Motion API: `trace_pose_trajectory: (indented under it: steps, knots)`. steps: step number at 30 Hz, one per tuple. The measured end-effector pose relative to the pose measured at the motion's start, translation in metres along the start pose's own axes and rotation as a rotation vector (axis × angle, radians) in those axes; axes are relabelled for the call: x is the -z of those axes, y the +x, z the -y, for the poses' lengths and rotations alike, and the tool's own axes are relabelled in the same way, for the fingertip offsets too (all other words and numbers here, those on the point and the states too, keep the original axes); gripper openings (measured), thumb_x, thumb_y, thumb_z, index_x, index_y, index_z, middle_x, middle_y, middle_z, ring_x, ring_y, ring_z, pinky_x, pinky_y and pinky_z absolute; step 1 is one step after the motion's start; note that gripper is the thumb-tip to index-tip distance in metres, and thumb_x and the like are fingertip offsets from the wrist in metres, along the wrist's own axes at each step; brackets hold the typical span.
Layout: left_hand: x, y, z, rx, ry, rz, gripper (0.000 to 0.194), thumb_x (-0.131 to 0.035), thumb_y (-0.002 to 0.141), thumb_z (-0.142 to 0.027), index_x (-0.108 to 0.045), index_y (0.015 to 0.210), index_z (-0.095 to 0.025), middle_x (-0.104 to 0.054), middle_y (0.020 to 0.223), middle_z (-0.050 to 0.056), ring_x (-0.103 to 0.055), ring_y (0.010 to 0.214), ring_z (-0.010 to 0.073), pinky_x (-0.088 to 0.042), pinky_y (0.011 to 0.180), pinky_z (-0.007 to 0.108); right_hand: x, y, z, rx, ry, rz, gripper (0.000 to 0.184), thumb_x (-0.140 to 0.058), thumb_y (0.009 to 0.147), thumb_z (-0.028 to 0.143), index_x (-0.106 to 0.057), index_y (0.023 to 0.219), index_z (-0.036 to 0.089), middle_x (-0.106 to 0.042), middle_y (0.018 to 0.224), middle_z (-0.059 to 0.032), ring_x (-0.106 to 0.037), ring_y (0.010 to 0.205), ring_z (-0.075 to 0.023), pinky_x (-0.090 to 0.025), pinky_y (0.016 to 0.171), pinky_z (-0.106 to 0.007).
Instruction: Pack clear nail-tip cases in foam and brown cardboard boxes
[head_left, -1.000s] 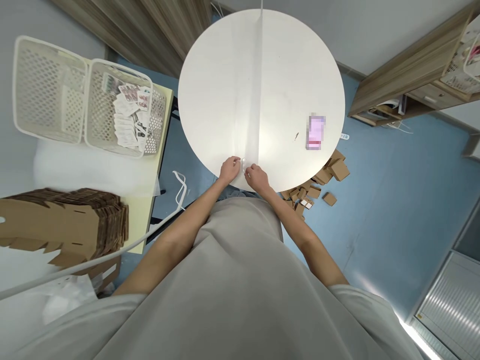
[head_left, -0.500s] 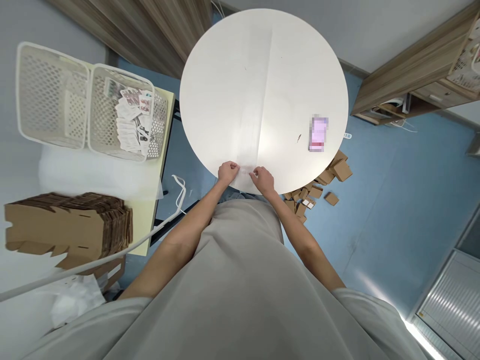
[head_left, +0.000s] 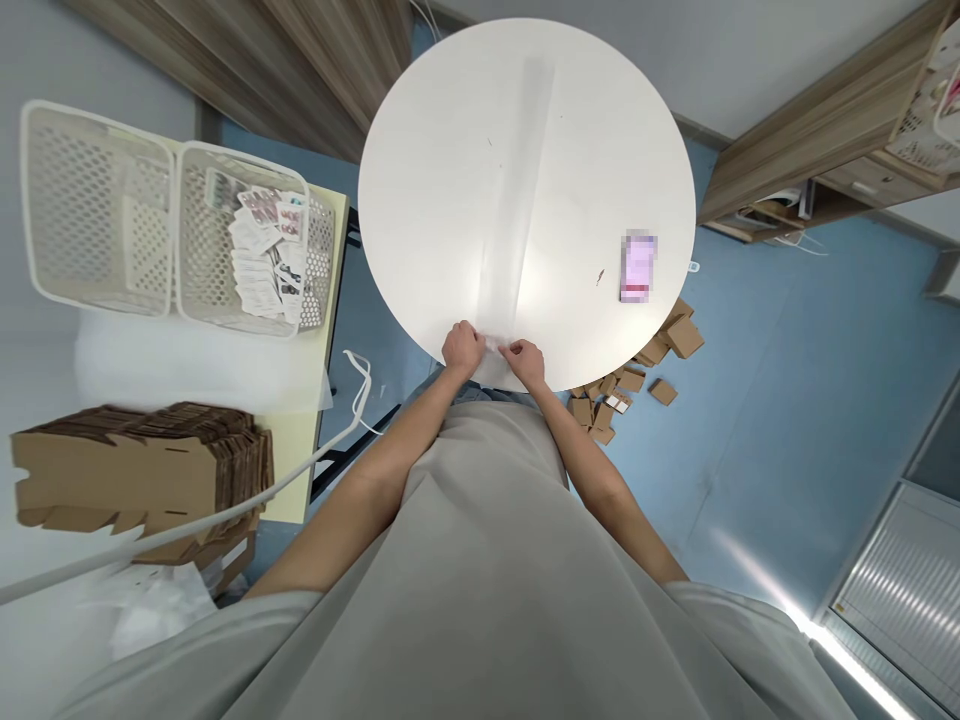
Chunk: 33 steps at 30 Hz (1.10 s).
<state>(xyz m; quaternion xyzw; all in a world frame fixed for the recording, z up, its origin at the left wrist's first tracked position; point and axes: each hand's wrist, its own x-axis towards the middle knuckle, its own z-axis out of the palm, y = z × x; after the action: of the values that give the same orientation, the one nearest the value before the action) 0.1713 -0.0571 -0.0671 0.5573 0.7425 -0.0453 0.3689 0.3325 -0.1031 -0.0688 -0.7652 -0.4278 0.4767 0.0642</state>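
A long translucent strip of plastic wrap (head_left: 514,200) lies across the round white table (head_left: 420,170), from the far side down to the near edge. At its near end, my left hand (head_left: 463,347) is closed, fingertips pinching the left side of the strip. Opposite it, my right hand (head_left: 525,360) pinches the strip's right corner between thumb and fingers. A small crumpled bit of the wrap shows between the two hands. Whatever else may lie under the fingers is hidden.
A blurred pink phone-like object (head_left: 637,267) lies on the table's right. White baskets (head_left: 180,250), one holding small packets, and stacked flat cardboard boxes (head_left: 112,475) stand on the left-hand table. Small brown boxes (head_left: 684,337) litter the floor. A white hose-like arm (head_left: 300,467) crosses at left.
The strip's far part has shifted right and looks narrower. My left hand has moved slightly right and turned over more, closer to my right hand.
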Motion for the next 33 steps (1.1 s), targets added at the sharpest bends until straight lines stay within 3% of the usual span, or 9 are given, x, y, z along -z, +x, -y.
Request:
trace_pose_trajectory:
  steps: [5,11,13,19,22,24,28,30,33]
  knots:
    - [0.002,-0.003,-0.004,-0.093,0.036,-0.086,0.044,-0.049,0.096,-0.020,-0.062,0.137,-0.012,-0.063,0.141,0.027,-0.060,0.131,0.0430,-0.051,0.105,0.058,-0.003,-0.003,0.002,-0.054,0.010,-0.023,0.024,-0.074,0.097,0.046,-0.068,0.098,0.023,-0.081,0.109,-0.0088,-0.075,0.108,-0.0257,-0.055,0.094,-0.035]
    - [0.007,-0.011,-0.002,-0.710,0.133,0.104,0.050,-0.041,0.098,-0.009,-0.062,0.143,-0.013,-0.059,0.152,0.025,-0.053,0.144,0.0389,-0.044,0.117,0.057,-0.002,-0.002,0.001,-0.089,0.054,-0.069,0.028,-0.076,0.095,0.047,-0.063,0.103,0.024,-0.081,0.108,-0.0085,-0.075,0.108,-0.0257,-0.055,0.091,-0.034]
    - [0.006,-0.014,0.002,-0.796,0.141,0.151,0.047,-0.040,0.099,-0.008,-0.066,0.137,-0.015,-0.061,0.149,0.023,-0.054,0.144,0.0355,-0.046,0.118,0.055,-0.002,-0.001,-0.001,-0.097,0.055,-0.081,0.028,-0.077,0.093,0.048,-0.063,0.102,0.025,-0.081,0.107,-0.0072,-0.075,0.108,-0.0252,-0.056,0.092,-0.034]
    - [0.002,-0.025,0.021,-0.824,0.073,0.160,0.053,-0.047,0.101,-0.018,-0.058,0.153,-0.015,-0.053,0.164,0.019,-0.044,0.159,0.0319,-0.035,0.133,0.056,-0.002,0.003,-0.009,-0.124,0.262,-0.037,0.028,-0.078,0.091,0.048,-0.062,0.094,0.025,-0.079,0.088,-0.0018,-0.077,0.079,-0.0193,-0.060,0.081,-0.031]
    - [0.001,-0.028,0.031,-0.876,0.085,0.214,0.076,-0.066,0.096,-0.037,-0.045,0.164,-0.013,-0.038,0.175,0.022,-0.030,0.167,0.0373,-0.028,0.136,0.059,0.002,0.006,-0.010,-0.117,0.354,-0.024,0.028,-0.079,0.092,0.046,-0.062,0.089,0.024,-0.077,0.081,-0.0015,-0.075,0.071,-0.0182,-0.061,0.075,-0.030]
    - [0.001,-0.029,0.037,-0.905,0.120,0.247,0.090,-0.074,0.088,-0.032,-0.038,0.167,-0.009,-0.031,0.178,0.024,-0.024,0.168,0.0393,-0.026,0.137,0.059,0.007,0.006,-0.008,-0.106,0.351,-0.009,0.027,-0.078,0.093,0.044,-0.063,0.087,0.023,-0.077,0.081,-0.0036,-0.075,0.072,-0.0194,-0.061,0.073,-0.031]
    - [0.003,-0.028,0.042,-0.869,0.170,0.252,0.092,-0.064,0.081,-0.007,-0.038,0.169,-0.011,-0.035,0.177,0.022,-0.031,0.167,0.0345,-0.030,0.137,0.056,0.019,-0.001,-0.003,0.014,0.091,0.016,0.024,-0.069,0.101,0.044,-0.068,0.094,0.020,-0.079,0.092,-0.0085,-0.076,0.087,-0.0238,-0.061,0.085,-0.035]
    - [0.005,-0.027,0.043,-0.844,0.170,0.243,0.091,-0.061,0.078,-0.002,-0.044,0.166,-0.013,-0.041,0.174,0.021,-0.036,0.165,0.0337,-0.033,0.136,0.055,0.024,-0.009,-0.003,0.168,-0.104,-0.036,0.020,-0.058,0.107,0.034,-0.070,0.113,0.019,-0.080,0.114,-0.0122,-0.075,0.106,-0.0264,-0.059,0.097,-0.039]
    - [0.010,-0.028,0.041,-0.820,0.150,0.222,0.081,-0.062,0.078,-0.001,-0.054,0.157,-0.012,-0.049,0.169,0.020,-0.040,0.162,0.0347,-0.035,0.135,0.054,0.028,-0.019,-0.005,0.465,-0.303,-0.013,0.043,-0.042,0.105,0.011,-0.062,0.143,0.019,-0.064,0.153,-0.0153,-0.060,0.141,-0.0264,-0.051,0.115,-0.042]
